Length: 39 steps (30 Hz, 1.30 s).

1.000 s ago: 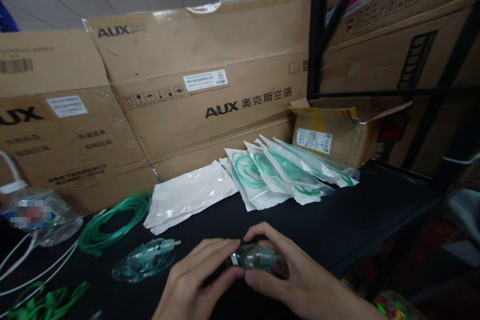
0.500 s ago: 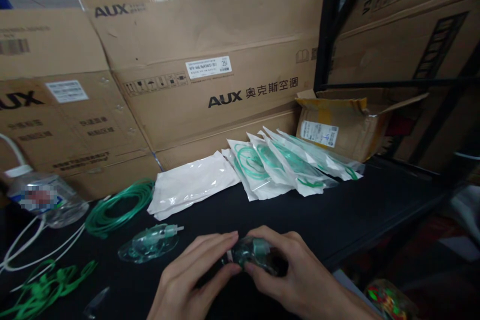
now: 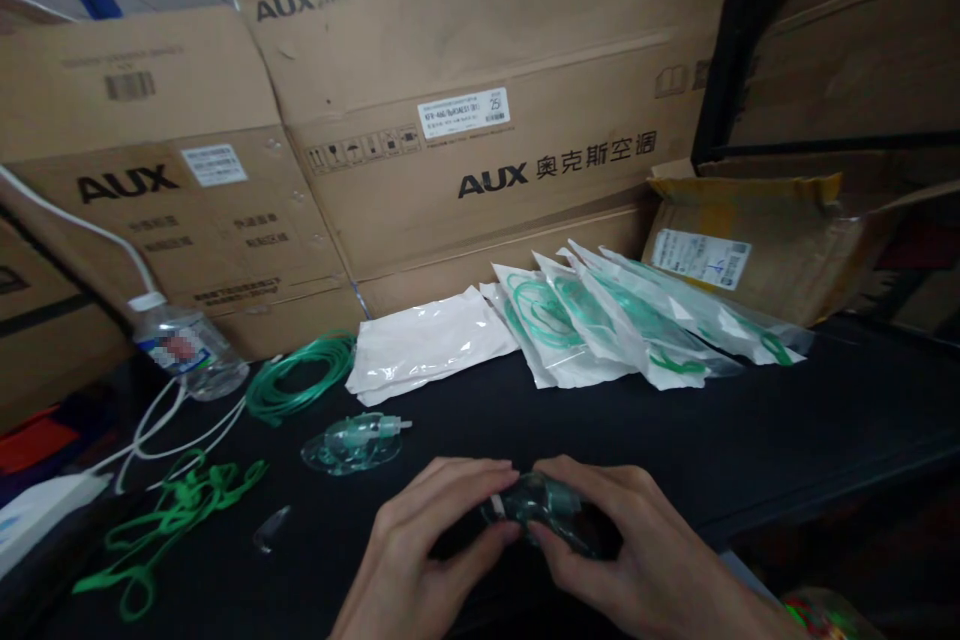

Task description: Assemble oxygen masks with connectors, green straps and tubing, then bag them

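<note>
The mask (image 3: 561, 497) sits between the left hand (image 3: 405, 542), thumb and fingers pinching its white-banded end, and the right hand (image 3: 646, 532), fingers curved round its body — likely light, slick and bendy, so best gripped by that banded end.

Large cardboard panel (image 3: 480, 40): "AUX" at upper left, "AUX 奥克斯空调" lower right, a row of handling symbols (image 3: 361, 150), and a white label (image 3: 463, 113) bearing "25" and a code beginning "KFR-46G". Left cardboard panel (image 3: 184, 270): "AUX"; its smaller print is illegible.
</note>
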Tool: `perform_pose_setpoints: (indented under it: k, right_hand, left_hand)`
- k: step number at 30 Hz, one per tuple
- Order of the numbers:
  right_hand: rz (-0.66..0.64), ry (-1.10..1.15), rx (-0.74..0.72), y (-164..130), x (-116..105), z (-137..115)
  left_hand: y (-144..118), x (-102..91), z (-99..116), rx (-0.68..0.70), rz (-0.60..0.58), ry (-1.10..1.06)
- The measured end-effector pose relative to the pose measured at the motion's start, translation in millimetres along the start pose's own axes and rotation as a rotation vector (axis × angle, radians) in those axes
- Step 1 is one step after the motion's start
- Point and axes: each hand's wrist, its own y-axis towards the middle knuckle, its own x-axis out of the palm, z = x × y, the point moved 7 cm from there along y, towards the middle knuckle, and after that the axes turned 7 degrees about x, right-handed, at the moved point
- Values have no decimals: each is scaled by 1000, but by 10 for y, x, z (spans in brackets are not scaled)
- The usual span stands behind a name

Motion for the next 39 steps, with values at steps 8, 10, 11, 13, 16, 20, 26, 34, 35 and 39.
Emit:
perform_pose_setpoints:
  k: [8, 10, 11, 13, 16, 20, 26, 34, 35, 39]
  right_hand:
    - [-80, -128, 83, -14, 53, 43]
    - [-93, -153, 95, -12, 54, 56]
    - [-97, -165, 96, -9, 55, 67]
    - [-89, -186, 92, 0, 53, 94]
    - [-62, -202, 74, 11, 45, 131]
    - [-41, -199, 59, 20, 38, 148]
    - [18, -173, 34, 20, 16, 134]
    - [42, -139, 26, 15, 1, 100]
    - [35, -141, 19, 19, 2, 89]
    - [1, -149, 17, 36, 2, 48]
  left_hand:
    - [-44, -20, 85, -54, 47, 19]
    - [-113, -123, 55, -100, 75, 60]
    - [-165, -199, 31, -126, 89, 95]
    - [-303, -390, -28, -173, 111, 187]
    - [-558, -720, -137, -209, 128, 346]
    - [-897, -1075, -344, -254, 94, 506]
    - [-1241, -1291, -654, -435, 46, 535]
    - [-1332, -1351, -721, -491, 31, 572]
    - [-1348, -1355, -724, -496, 23, 580]
    - [-1361, -1323, -744, -504, -22, 566]
